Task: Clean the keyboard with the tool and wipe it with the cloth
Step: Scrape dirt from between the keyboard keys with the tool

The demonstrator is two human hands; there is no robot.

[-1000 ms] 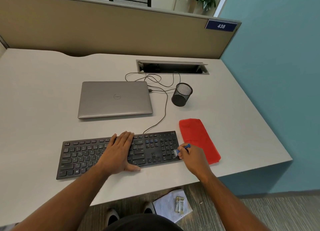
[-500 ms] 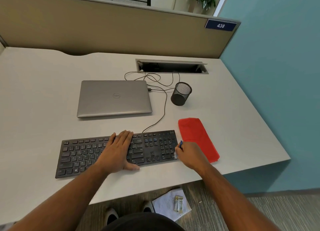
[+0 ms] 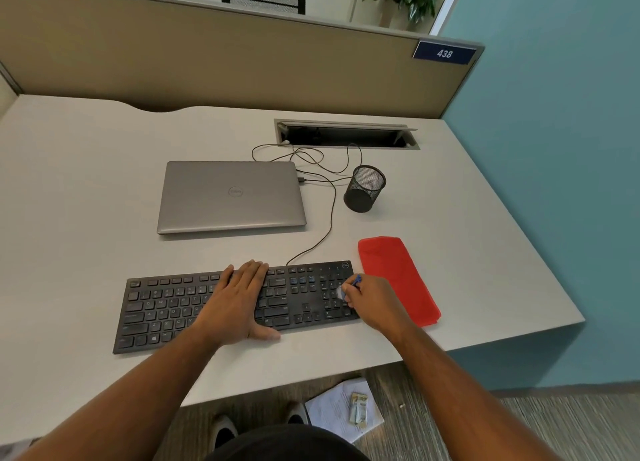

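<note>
Right hand (image 3: 375,303): shifted from the near right corner of the keyboard (image 3: 166,308) a second ago to farther up its right edge, over the number pad. Tool (image 3: 349,287): carried along in the pinch; blue handle tip now points up and away, pale brush end on the right-hand keys.
</note>
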